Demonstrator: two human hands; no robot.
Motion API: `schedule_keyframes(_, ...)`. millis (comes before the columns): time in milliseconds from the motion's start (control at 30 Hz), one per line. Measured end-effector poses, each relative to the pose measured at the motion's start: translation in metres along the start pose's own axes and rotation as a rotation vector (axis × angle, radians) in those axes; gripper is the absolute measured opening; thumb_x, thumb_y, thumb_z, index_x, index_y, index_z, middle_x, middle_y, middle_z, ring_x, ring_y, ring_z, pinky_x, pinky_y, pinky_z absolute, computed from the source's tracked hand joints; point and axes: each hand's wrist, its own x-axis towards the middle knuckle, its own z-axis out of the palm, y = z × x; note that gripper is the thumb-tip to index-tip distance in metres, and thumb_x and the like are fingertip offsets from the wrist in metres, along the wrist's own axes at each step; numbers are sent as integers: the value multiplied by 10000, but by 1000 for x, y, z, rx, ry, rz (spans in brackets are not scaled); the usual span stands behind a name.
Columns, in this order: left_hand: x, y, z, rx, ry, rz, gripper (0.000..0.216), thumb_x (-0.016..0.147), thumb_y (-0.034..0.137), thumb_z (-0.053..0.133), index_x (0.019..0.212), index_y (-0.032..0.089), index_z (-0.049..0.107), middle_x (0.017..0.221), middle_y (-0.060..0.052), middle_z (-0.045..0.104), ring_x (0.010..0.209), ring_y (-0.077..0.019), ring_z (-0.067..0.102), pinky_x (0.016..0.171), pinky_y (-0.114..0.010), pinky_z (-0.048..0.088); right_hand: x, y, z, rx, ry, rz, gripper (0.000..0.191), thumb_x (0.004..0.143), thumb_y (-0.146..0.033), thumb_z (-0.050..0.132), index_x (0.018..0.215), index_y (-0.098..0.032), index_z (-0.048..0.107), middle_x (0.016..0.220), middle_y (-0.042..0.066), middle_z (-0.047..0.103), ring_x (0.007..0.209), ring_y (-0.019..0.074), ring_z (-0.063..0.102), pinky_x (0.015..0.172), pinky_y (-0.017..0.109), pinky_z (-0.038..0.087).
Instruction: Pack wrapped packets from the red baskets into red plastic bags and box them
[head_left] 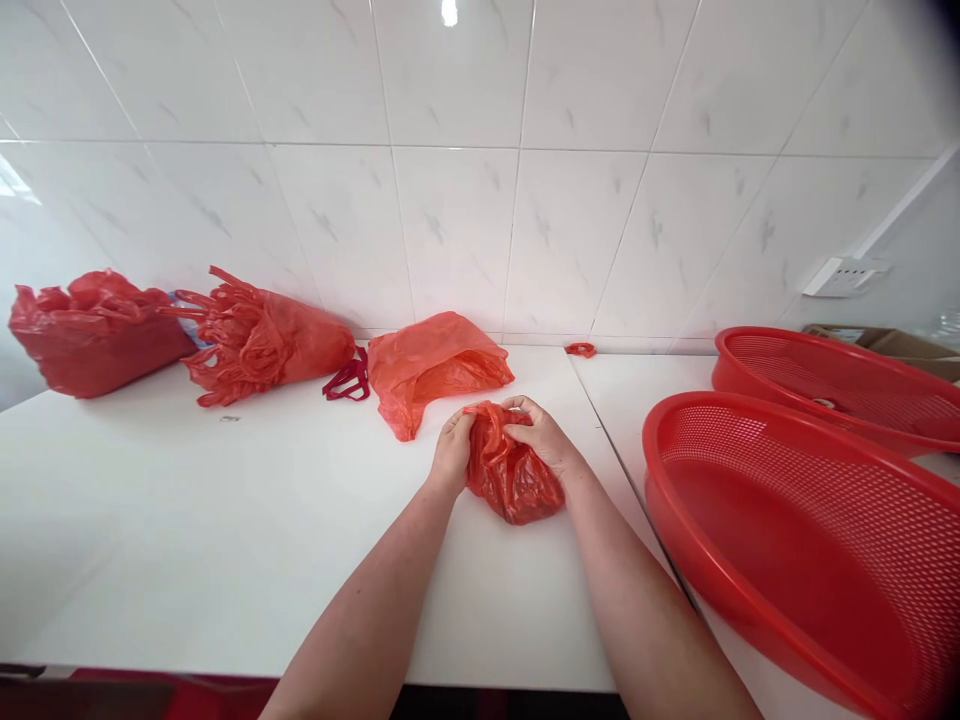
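A small crumpled red plastic bag (514, 478) rests on the white counter (225, 520) between my two hands. My left hand (452, 450) pinches its upper left edge with closed fingers. My right hand (541, 432) grips the top right of the same bag, fingers curled over it. Just behind lies a looser red plastic bag (431, 368), which neither hand touches.
Two bundles of red bags sit by the tiled wall at the left, one (266, 340) fanned out and one (94, 330) at the far left. Two red mesh baskets (795, 520) (840, 375) stand at the right. A dark red strap (347, 380) lies by the loose bag.
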Motion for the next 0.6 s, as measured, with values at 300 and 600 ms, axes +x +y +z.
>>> schedule_keyframes(300, -13, 6, 13, 86, -172, -29, 260, 794, 343, 565, 962, 192, 692, 944, -58, 702, 855, -203, 635, 782, -297, 477, 11, 19, 4, -510, 450, -123, 202, 640, -78, 524, 645, -260, 611, 514, -47, 530, 481, 107, 413, 483, 239, 285)
schedule_keyframes(600, -6, -1, 6, 150, -240, 44, 235, 805, 375, 604, 899, 182, 700, 960, -57, 699, 879, -194, 631, 812, -289, 452, 17, 23, 0, -137, 286, -130, 339, 617, -107, 504, 851, -237, 712, 725, -20, 672, 543, 111, 523, 517, 236, 411)
